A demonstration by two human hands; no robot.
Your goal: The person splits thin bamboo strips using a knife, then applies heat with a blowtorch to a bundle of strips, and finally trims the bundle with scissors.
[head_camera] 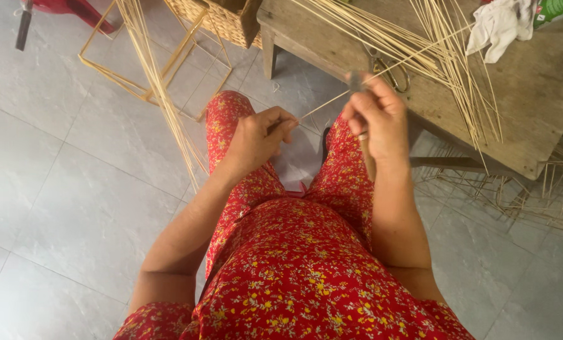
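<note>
My left hand (256, 135) pinches the near end of a thin pale bamboo stick (382, 68) that runs up and right toward the wooden table (533, 119). My right hand (376, 116) is closed around a knife with a wooden handle (367, 160), its dark blade tip (355, 80) showing above the fingers and touching the stick. Both hands hover above my lap in a red flowered garment, in front of the table's near edge.
Several loose bamboo sticks (445, 44) and scissors (388, 72) lie on the table, with a white cloth (499, 25) at the far right. A stick frame (149, 69) and woven basket (221, 22) stand on the grey tiled floor. More sticks (521, 189) lie under the table.
</note>
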